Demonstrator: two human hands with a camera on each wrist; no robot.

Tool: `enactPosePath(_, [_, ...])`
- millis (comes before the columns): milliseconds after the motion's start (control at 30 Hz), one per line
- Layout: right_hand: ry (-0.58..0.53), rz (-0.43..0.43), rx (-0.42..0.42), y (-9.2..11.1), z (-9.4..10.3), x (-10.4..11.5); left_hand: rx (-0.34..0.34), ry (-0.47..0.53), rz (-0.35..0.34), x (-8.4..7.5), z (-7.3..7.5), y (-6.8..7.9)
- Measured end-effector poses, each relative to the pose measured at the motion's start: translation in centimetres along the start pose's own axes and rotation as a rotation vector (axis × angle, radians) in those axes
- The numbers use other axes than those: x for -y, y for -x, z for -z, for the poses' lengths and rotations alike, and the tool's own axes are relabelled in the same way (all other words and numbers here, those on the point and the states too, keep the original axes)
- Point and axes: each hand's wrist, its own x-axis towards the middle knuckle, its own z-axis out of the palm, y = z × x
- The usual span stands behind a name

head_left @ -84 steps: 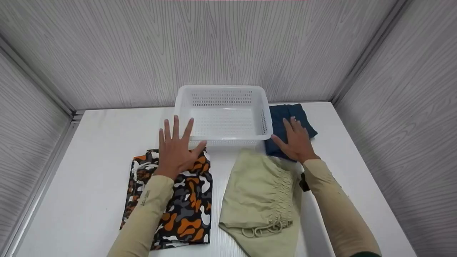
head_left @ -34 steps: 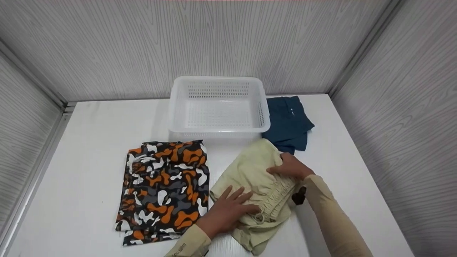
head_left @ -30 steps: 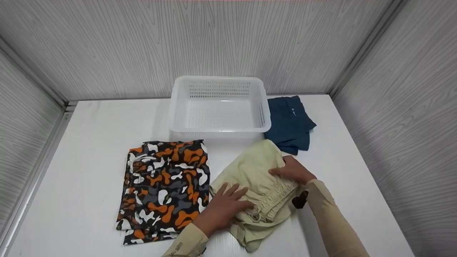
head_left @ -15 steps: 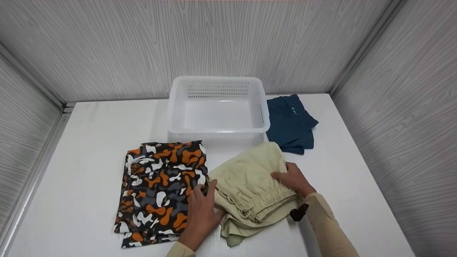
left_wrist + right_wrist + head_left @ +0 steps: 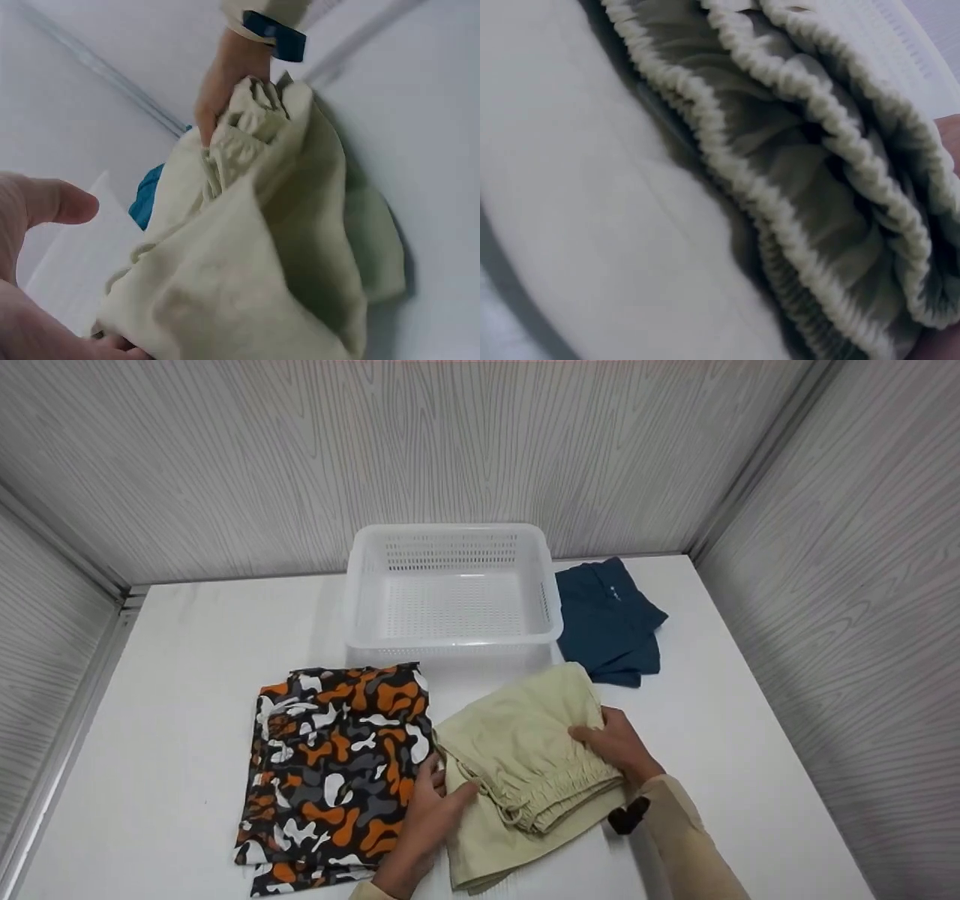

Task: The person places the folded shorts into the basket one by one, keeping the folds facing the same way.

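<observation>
Beige drawstring shorts [image 5: 525, 727], loosely folded with a gathered elastic waistband, lie on the table in the head view. My right hand [image 5: 621, 744] grips their right edge, thumb on top and fingers hidden underneath. At their left edge is my left hand [image 5: 429, 819], its fingers partly tucked by the cloth. In the left wrist view the left thumb [image 5: 64, 202] stands away from the shorts, while the other fingers touch their lower edge. Gathered waistband layers [image 5: 742, 180] fill much of the right wrist view. Camouflage-patterned shorts [image 5: 341, 780] lie just left of the left hand.
A white perforated plastic basket [image 5: 454, 643] stands at the back middle, with nothing in it. Right beside it lies a folded dark blue garment [image 5: 607, 622]. Grey wood-grain panels [image 5: 442, 442] enclose the white table [image 5: 195, 660] at the back and sides.
Both hands came back from the basket area to the beige shorts, which have turned and been refolded. Lately the left hand slid from on top of them to their left edge.
</observation>
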Motion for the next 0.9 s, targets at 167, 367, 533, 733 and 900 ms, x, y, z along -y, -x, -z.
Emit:
enactPosePath(167, [-0.001, -0.005, -0.001, -0.1, -0.1, -0.1, 0.047, 0.252, 0.087, 0.2, 0.0, -0.7])
enactPosePath(367, [-0.013, -0.017, -0.028, 0.0, -0.3, -0.2, 0.253, 0.421, 0.110, 0.4, 0.1, -1.8])
enactPosePath(533, [-0.022, -0.009, -0.021, 0.2, -0.5, -0.2, 0.256, 0.269, 0.065, 0.2, -0.4, -1.7])
enactPosePath(733, [-0.064, -0.015, -0.020, 0.4, -0.4, -0.3, 0.226, 0.204, 0.090, 0.1, -1.0, -1.9])
enactPosePath(900, [-0.055, -0.039, -0.060, 1.0, -0.8, 0.4, 0.121, 0.120, 0.067, -0.4, -1.4, -2.7])
